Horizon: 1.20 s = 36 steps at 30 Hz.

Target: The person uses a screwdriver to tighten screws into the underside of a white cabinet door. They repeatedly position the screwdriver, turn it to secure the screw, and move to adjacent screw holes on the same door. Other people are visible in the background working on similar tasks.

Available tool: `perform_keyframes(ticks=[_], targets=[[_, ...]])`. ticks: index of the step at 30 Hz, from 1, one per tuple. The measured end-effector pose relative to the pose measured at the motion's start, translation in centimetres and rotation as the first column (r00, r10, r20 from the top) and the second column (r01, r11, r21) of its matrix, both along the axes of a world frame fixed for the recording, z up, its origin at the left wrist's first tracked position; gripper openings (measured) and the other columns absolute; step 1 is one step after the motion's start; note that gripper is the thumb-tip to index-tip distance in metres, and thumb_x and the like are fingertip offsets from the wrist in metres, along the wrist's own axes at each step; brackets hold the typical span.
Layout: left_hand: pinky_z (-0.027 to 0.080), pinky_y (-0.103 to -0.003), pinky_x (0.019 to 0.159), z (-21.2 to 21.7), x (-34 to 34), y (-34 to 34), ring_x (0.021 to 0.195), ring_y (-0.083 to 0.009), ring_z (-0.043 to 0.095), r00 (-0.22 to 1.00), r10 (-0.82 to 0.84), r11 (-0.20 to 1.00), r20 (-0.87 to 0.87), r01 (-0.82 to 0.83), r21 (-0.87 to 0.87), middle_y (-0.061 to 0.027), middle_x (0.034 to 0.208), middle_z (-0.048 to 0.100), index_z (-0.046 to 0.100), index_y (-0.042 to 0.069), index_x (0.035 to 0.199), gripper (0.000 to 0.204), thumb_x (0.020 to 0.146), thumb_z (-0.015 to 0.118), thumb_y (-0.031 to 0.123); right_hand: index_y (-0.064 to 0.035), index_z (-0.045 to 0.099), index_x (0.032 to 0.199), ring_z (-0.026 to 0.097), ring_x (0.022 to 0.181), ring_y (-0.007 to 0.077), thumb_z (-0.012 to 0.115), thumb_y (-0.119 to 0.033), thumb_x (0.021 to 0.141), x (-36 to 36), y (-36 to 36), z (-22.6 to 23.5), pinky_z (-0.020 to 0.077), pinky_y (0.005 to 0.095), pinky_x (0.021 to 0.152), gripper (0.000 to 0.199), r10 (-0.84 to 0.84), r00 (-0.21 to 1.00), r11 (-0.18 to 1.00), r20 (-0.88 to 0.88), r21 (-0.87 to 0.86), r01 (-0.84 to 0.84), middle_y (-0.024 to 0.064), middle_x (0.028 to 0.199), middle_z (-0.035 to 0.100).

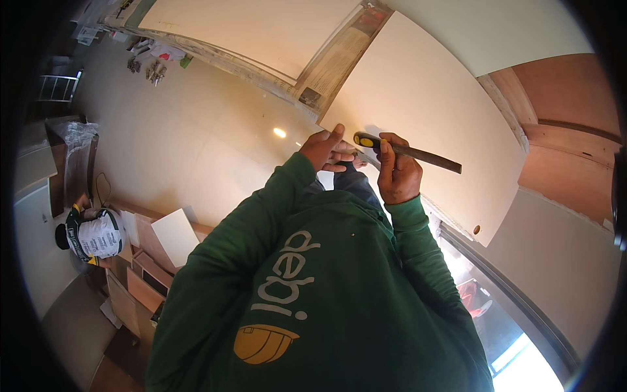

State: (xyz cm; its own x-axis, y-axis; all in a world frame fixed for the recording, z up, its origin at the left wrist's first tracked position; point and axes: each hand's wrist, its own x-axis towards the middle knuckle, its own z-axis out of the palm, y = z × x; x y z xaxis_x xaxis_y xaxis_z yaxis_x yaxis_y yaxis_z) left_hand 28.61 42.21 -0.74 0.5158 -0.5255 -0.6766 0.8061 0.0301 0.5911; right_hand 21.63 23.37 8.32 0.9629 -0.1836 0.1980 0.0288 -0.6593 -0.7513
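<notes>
My right hand (400,171) is closed round a file (428,157) with a black and yellow handle and a long, dark flat blade. The file lies across above a large white board (424,98), its blade pointing right. At the board's near left corner is my left hand (321,150). Its thumb reaches over the board's edge, while the other fingers are spread apart below that edge. Whether those fingers press on the board I cannot tell.
Newspaper (326,81) lies under the board, beside another pale panel (248,32). Reddish wooden framing (565,140) stands at the right. At the left, a person (95,234) bends near brown panels (140,287). Small metal parts (155,72) lie on the floor (202,117).
</notes>
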Motion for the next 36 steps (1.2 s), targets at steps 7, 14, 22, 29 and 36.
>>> perform_keyframes(ticks=[7, 14, 22, 29, 36], targets=[[0.061, -0.043, 0.092, 1.2, 1.4, 1.3, 0.117, -0.0275, 0.067, 0.999, 0.04, 0.992, 0.021, -0.042, 0.119, -0.0166, 0.132, 0.061, 0.047, 0.002, 0.141, 0.075, 0.099, 0.061, 0.063, 0.0045, 0.045, 0.148, 0.069, 0.101, 0.0217, 0.043, 0.001, 0.102, 1.8, -3.6, 6.2, 0.0554, 0.0333, 0.09, 0.046, -0.17, 0.985, 0.847, -0.002, 0.51, 0.147, 0.016, 0.118, 0.069], [0.064, -0.037, 0.085, 1.2, 4.5, 2.7, 0.113, -0.0238, 0.068, 0.989, -0.122, 0.958, 0.084, 0.096, 0.27, -0.0094, 0.124, 0.064, 0.053, 0.001, 0.138, 0.074, 0.093, 0.074, 0.057, -0.0019, 0.06, 0.131, 0.052, 0.05, 0.0103, 0.051, -0.029, 0.111, 2.3, -7.9, 10.0, 0.0464, 0.0282, 0.052, 0.035, -0.139, 0.933, 0.924, -0.331, 0.297, 0.242, 0.0019, 0.071, 0.054], [0.063, -0.035, 0.085, 1.5, 6.1, 1.6, 0.109, -0.0217, 0.07, 0.982, -0.191, 0.959, 0.005, 0.185, 0.213, -0.009, 0.121, 0.068, 0.062, 0.005, 0.131, 0.067, 0.088, 0.082, 0.052, -0.0073, 0.06, 0.141, 0.066, 0.068, 0.0322, 0.054, -0.018, 0.107, 0.2, -6.4, 7.2, 0.053, 0.0404, 0.067, 0.036, 0.019, 0.906, 0.999, -0.424, 0.037, -0.003, 0.0166, 0.075, 0.065], [0.062, -0.041, 0.091, 1.7, 8.5, 2.0, 0.113, -0.0275, 0.07, 0.926, -0.377, 0.915, 0.006, 0.371, 0.159, -0.0122, 0.124, 0.068, 0.059, 0.003, 0.136, 0.064, 0.091, 0.08, 0.045, -0.0244, 0.06, 0.145, 0.068, 0.078, 0.0387, 0.058, -0.016, 0.102, -0.7, -3.6, 5.6, 0.0538, 0.0488, 0.071, 0.044, 0.003, 0.747, 0.983, -0.665, -0.135, -0.124, 0.0179, 0.084, 0.066], [0.061, -0.046, 0.094, 1.1, 9.9, 2.6, 0.122, -0.0314, 0.066, 0.859, -0.51, 0.859, -0.047, 0.511, 0.028, -0.0169, 0.133, 0.063, 0.057, 0.0, 0.138, 0.071, 0.092, 0.078, 0.049, -0.0313, 0.061, 0.145, 0.068, 0.073, 0.0378, 0.059, -0.011, 0.097, 1.3, 2.0, 6.5, 0.0559, 0.0503, 0.068, 0.053, -0.251, 0.589, 0.859, -0.768, -0.457, -0.23, 0.0137, 0.081, 0.065]])
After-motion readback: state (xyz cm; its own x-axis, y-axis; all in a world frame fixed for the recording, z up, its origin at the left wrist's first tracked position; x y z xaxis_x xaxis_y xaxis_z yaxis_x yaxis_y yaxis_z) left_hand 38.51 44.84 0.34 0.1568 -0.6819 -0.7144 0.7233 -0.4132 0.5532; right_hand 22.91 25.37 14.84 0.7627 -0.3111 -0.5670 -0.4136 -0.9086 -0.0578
